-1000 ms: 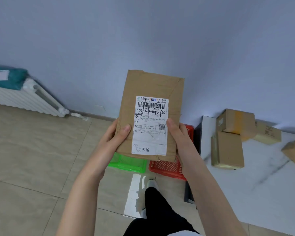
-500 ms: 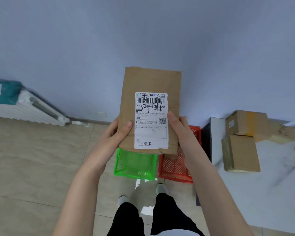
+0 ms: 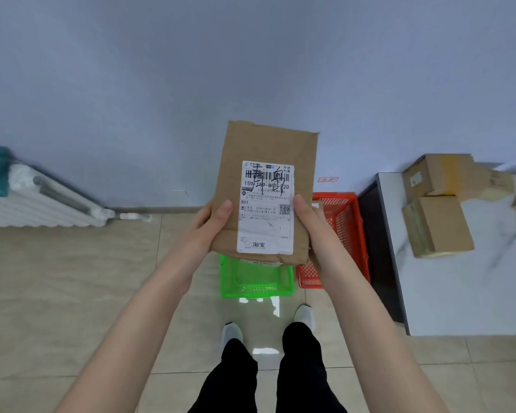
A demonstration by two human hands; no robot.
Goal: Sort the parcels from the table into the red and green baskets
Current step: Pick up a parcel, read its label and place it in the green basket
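Both hands, left hand [image 3: 209,225] and right hand [image 3: 310,222], gripped a flat brown parcel [image 3: 268,162] upright, label facing the wearer, apparently for reading | green basket [image 3: 255,278] and red basket [image 3: 344,234] sat below, parcel unsorted.
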